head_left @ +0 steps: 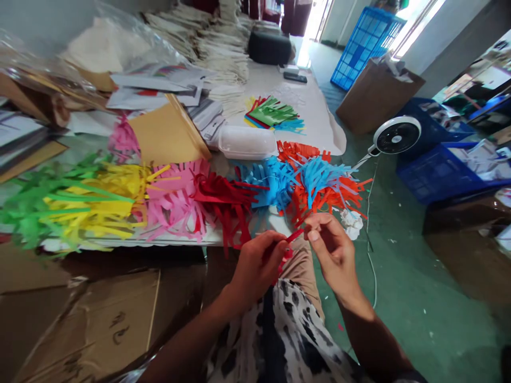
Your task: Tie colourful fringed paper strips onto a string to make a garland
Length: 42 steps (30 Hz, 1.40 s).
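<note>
My left hand (pixel 258 263) is closed around a bunch of red paper strips (pixel 286 251) held over my lap. My right hand (pixel 331 242) pinches the free end of one red strip (pixel 296 233) between thumb and fingers. Just beyond my hands, along the table's (pixel 167 240) near edge, lie piles of fringed paper: red (pixel 223 199), blue (pixel 275 181), orange (pixel 339 194), pink (pixel 175 199), yellow (pixel 107 199) and green (pixel 32 205).
A white plastic box (pixel 246 142) sits mid-table beside a tan paper sheet (pixel 165 133). More coloured strips (pixel 273 113) lie farther back. A small fan (pixel 397 135), blue crates (pixel 439 170) and a brown bag (pixel 377 96) stand on the green floor at right. Cardboard (pixel 80 314) lies at lower left.
</note>
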Tool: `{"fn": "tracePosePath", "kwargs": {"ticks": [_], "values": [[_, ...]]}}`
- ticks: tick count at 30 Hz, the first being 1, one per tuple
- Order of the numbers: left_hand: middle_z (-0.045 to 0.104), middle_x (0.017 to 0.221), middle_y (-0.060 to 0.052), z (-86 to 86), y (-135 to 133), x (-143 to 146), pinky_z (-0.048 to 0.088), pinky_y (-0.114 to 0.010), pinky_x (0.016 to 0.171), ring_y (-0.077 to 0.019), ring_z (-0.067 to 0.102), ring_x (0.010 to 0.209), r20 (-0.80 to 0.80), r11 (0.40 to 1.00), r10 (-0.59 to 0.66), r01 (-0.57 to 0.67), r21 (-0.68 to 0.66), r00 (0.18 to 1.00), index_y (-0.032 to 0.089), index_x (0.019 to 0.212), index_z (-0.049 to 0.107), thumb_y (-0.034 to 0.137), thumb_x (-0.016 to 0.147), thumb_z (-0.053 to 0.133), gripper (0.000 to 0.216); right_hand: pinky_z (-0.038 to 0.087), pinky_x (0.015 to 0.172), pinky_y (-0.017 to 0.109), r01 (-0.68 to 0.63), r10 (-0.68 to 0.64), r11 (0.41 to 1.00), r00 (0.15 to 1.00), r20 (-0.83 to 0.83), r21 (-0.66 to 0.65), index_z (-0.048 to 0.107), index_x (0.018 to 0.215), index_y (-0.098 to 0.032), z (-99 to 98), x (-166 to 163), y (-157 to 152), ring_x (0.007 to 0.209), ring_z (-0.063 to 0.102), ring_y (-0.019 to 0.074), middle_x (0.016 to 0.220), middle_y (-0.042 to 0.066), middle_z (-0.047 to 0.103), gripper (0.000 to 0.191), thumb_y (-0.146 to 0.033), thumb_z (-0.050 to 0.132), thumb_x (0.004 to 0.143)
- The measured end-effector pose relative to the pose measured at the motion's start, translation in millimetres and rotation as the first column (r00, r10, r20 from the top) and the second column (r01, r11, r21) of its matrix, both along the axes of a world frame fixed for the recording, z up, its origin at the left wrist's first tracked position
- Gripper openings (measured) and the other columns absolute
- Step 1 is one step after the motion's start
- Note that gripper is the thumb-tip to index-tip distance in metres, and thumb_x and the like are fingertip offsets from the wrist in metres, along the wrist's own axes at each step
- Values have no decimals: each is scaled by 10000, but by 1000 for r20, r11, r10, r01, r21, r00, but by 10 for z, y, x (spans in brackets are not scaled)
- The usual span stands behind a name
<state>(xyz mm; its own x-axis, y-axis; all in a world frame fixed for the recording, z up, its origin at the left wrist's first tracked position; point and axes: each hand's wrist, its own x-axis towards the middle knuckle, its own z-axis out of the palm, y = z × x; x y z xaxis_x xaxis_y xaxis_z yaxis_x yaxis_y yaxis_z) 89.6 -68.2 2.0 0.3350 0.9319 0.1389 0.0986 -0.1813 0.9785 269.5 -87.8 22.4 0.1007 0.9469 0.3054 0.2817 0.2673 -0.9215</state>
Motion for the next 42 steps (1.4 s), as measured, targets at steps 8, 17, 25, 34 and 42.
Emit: {"fn": "tracePosePath", "kwargs": {"ticks": [8, 17, 25, 34, 42], "values": [[657, 818, -16, -125, 7, 71, 435, -271, 703, -150, 598, 727, -102, 991, -135, 136, -1, 986, 195, 912, 590, 262, 1066, 433, 229, 510, 652, 275, -52, 61, 988, 997, 54, -145, 817, 940, -277, -21, 160, 146, 786, 667, 160, 915, 24, 742, 165, -333, 680, 1012], [718, 910, -19, -258, 308, -614, 492, -286, 778, -174, 665, 849, -324, 953, 182, -86, 291, 928, 206, 993, 678, 281, 1046, 588, 128, 615, 831, 478, 255, -483, 747, 843, 238, 614, 771, 1290, -282, 289, 672, 1114, 999, 776, 305, 1155, 129, 790, 300, -295, 610, 1038], [737, 1168, -100, -434, 889, -1412, 531, -440, 960, -288, 630, 1064, -493, 644, 674, -111, 757, 550, 191, 1257, 718, 210, 989, 661, 275, 498, 913, 499, -315, -205, 914, 186, 961, 256, 653, 1447, -218, -215, 769, 1221, 1126, 709, 331, 1426, 78, 707, 489, -192, 579, 964], [785, 971, -37, -479, 1075, -1451, 539, -352, 859, -201, 648, 922, -368, 566, 649, -99, 819, 666, 238, 997, 815, 277, 1016, 666, 155, 398, 782, 391, -344, -149, 885, 431, 890, 315, 796, 1186, -250, -25, -537, 1127, 961, 671, 245, 1132, 62, 797, 234, -338, 645, 1030], [736, 1009, -48, -257, 1057, -1496, 563, -339, 867, -197, 665, 948, -254, 661, 558, -239, 711, 790, 220, 967, 756, 289, 961, 744, 70, 429, 803, 390, -403, 46, 875, 622, 781, 269, 790, 887, -247, -288, -1210, 1451, 881, 662, 225, 906, 45, 785, 184, -286, 670, 1020]]}}
